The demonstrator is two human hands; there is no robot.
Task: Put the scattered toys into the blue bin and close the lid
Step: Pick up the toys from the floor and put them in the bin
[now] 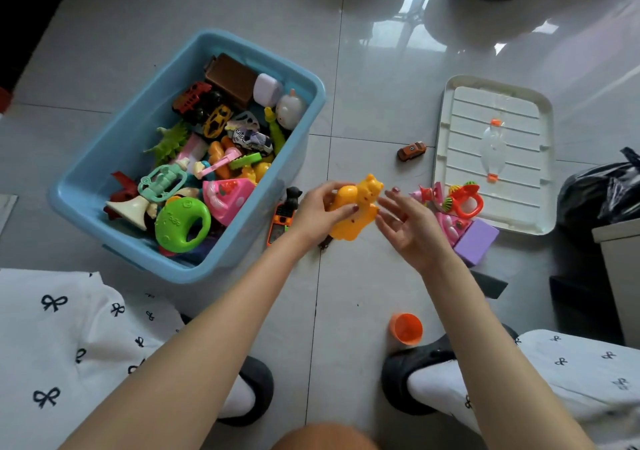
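Far left on the glossy grey tiled floor [363, 96]: open light-blue plastic bin [313, 103], already heaped with toys. Far right: white ribbed plastic lid [450, 131], lying flat, well apart from the bin. Between them, above the floor: yellow plastic bear-shaped toy [360, 204], gripped by the left hand [317, 212], fingers wrapped round its left side. Right hand [407, 228] open, palm up, just beside the toy, holding nothing. Still scattered: lilac foam block [476, 242] and red plastic rattle [465, 202] near the lid, orange plastic cup [406, 328] near the feet, orange toy phone [278, 223] beside the bin, small brown toy car [411, 151] far right. Step in hand, by the look: carrying the bear to the bin. Next: swing left over the rim, release, then gather the rest before fitting the lid.
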